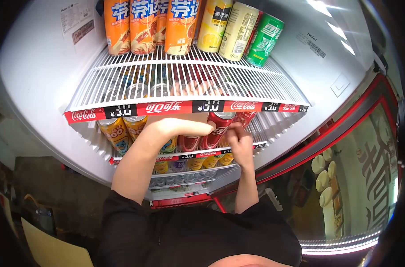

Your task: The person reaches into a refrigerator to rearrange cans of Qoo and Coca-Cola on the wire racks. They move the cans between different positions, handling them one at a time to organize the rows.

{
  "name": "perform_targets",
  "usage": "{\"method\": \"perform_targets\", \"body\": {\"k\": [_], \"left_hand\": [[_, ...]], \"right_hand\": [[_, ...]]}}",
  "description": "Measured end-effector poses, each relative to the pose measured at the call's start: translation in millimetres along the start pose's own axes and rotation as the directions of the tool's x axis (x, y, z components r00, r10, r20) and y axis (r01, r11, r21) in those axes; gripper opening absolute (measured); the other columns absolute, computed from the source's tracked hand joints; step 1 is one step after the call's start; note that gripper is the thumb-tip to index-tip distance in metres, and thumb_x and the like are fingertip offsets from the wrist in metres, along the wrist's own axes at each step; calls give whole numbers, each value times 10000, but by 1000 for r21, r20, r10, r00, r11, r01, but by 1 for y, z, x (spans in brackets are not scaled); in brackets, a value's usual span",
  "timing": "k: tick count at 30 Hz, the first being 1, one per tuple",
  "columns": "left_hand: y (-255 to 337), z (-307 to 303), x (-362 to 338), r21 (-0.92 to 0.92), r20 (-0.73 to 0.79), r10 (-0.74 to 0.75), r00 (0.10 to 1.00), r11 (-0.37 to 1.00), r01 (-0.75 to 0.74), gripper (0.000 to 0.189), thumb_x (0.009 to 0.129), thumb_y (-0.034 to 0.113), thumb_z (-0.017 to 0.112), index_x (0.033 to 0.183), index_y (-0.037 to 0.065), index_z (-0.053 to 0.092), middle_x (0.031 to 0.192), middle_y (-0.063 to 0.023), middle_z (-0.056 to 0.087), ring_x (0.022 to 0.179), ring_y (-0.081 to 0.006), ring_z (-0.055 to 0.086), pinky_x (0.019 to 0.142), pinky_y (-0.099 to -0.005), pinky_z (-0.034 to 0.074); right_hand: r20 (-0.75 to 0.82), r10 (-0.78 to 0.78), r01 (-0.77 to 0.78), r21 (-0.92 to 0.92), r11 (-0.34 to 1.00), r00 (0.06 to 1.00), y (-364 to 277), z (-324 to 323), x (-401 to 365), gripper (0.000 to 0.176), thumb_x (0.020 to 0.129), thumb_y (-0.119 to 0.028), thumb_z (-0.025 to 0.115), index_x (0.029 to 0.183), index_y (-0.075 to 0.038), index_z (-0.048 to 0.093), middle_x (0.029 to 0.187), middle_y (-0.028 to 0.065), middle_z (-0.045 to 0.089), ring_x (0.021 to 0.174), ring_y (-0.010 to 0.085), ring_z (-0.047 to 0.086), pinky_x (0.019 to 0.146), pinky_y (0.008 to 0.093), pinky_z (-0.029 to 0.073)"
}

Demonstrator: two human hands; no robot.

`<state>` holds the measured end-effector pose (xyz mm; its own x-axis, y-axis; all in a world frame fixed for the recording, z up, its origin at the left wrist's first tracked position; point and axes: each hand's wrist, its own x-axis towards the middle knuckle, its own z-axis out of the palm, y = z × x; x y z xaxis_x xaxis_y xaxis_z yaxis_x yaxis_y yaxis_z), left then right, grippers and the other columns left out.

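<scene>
My left hand [180, 127] reaches in beneath the top wire shelf. Its thumb points right to the side of a red Coca-Cola can [212, 140], while its outstretched fingers show through the wires above the can tops; the price strip hides the part between. My right hand [241, 143] is closed, with curled fingers against the right side of that same can. Another red can [189, 143] stands just left of it, and a further Coca-Cola can [245, 118] is behind my right fingers. Yellow cans [114, 133] fill the left of this lower shelf.
On the top wire shelf [122, 84] stand orange cans [180, 31], yellow cans [214, 26] and a green can [264, 40]. A red price strip [164, 107] edges it. Lower shelves hold more drinks. The open fridge door [345, 155] is on the right.
</scene>
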<state>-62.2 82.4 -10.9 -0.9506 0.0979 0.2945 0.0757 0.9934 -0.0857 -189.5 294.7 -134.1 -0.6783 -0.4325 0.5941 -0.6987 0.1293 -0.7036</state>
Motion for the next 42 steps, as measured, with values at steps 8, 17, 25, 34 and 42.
{"method": "perform_targets", "body": {"k": [8, 17, 25, 34, 42], "left_hand": [[3, 2, 1, -149, 40, -34, 999, 988, 39, 784, 981, 611, 515, 1536, 65, 418, 1537, -184, 449, 1376, -327, 427, 1166, -499, 312], [1, 0, 4, -408, 126, 2, 992, 911, 50, 737, 988, 596, 530, 1487, 58, 468, 1444, -179, 520, 1275, -299, 484, 1115, -470, 360], [0, -3, 5, -495, 129, 35, 991, 868, 34, 697, 994, 583, 544, 1444, 52, 513, 1361, -174, 582, 1186, -275, 534, 1069, -444, 403], [-1, -4, 5, -527, 98, 44, 994, 849, 14, 656, 1000, 569, 559, 1396, 46, 563, 1268, -169, 652, 1086, -247, 591, 1018, -415, 451], [0, -7, 10, -641, 222, 72, 972, 762, 90, 602, 1010, 551, 571, 1309, 31, 617, 1124, -152, 696, 954, -210, 606, 935, -383, 482]], "right_hand": [[140, -133, 181, -430, 885, 981, -14, 8, 0, 619, 690, -546, 896, 1049, -82, 699, 705, 68, 704, 641, 300, 710, 627, 423, 558], [7, 153, -143, -315, 938, 988, -26, 12, 3, 765, 701, -339, 969, 1219, 13, 530, 811, 100, 743, 642, 210, 710, 627, 345, 555], [-52, 139, -148, -252, 956, 989, -15, 13, 3, 722, 792, -340, 917, 1246, 16, 483, 682, 69, 673, 575, 259, 674, 571, 362, 516], [-82, -4, -16, -247, 969, 997, -4, 14, 5, 372, 924, -225, 776, 1104, -14, 527, 670, 73, 676, 604, 322, 684, 576, 424, 512], [93, -58, 79, -247, 966, 994, -13, 5, 0, 359, 945, -449, 712, 986, -96, 665, 624, 48, 636, 572, 260, 662, 543, 388, 481]]}}
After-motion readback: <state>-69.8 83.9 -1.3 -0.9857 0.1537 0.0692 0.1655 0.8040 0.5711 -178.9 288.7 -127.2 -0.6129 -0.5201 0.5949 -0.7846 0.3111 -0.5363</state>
